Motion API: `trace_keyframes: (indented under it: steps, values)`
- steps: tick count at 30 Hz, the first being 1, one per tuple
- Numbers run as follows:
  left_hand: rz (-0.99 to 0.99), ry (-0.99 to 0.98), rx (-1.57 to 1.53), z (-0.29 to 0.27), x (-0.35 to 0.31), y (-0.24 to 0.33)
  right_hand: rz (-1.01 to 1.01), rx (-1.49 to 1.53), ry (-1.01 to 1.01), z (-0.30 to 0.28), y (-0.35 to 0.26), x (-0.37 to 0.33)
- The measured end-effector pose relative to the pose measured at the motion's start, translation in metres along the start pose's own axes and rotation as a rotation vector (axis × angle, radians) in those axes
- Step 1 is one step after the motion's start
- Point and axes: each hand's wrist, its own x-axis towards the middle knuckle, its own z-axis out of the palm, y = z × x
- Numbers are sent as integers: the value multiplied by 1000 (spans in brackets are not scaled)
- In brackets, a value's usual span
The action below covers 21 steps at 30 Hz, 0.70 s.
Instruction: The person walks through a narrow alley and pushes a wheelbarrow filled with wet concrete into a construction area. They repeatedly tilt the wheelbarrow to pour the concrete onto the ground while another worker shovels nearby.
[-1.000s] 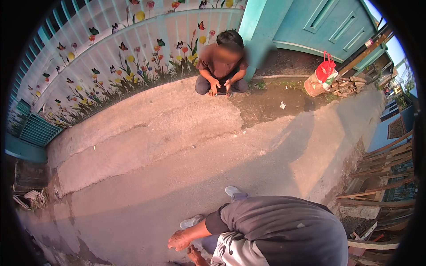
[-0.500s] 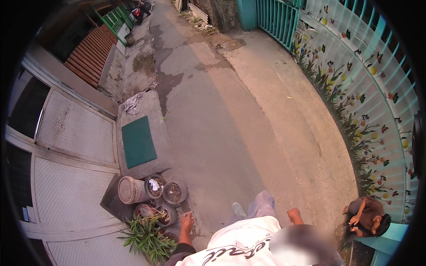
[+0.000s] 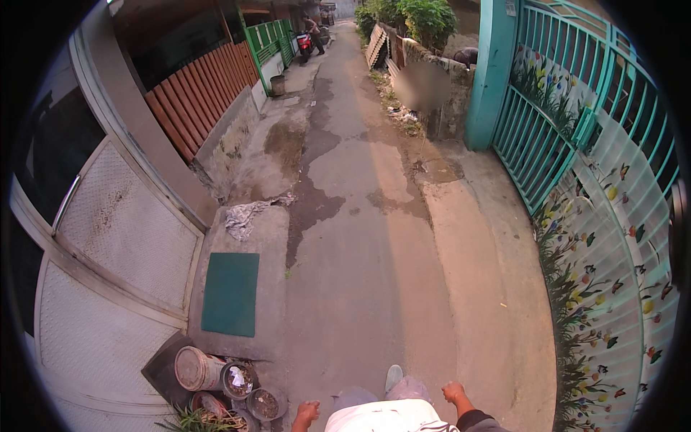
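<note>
My left hand (image 3: pixel 307 412) hangs at my left side, fingers curled in, with nothing visible in it. It is nearest to a dark pot of soil (image 3: pixel 265 405) by the doorway, but apart from it. On the other side my right hand (image 3: pixel 453 392) is held a little forward of my body, its fingers also curled and nothing showing in them. Between the hands are my white shirt (image 3: pixel 385 417) and one light shoe (image 3: pixel 394 376) on the lane (image 3: pixel 360 288). Neither hand touches anything.
Left, a pale bucket (image 3: pixel 197 368), pots and a green plant stand by metal doors (image 3: pixel 115 302); beyond lie a green mat (image 3: pixel 229 294) and a crumpled cloth (image 3: pixel 243 219). A teal gate (image 3: pixel 536 147) lines the right. Far ahead are a person (image 3: pixel 314 34) and a red motorbike (image 3: pixel 304 45).
The view has tipped up and shows more of the lane ahead. The pots and mat sit lower in it. The person seated at the right is out of view, and my stride has moved on.
</note>
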Motion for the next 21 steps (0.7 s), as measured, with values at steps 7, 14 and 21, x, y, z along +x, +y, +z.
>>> trace_keyframes:
  steps: [7, 14, 21]
  values:
    - [255, 11, -70, 53, 40, 228, 14, 833, 814, -483, 23, 155]
    - [573, -28, 1264, 6, 204, 317, -134, 1234, 573, -645, 7, 275]
    - [-14, 158, -35, 24, 295, 589, 148, 471, -175, -419, 116, 296]
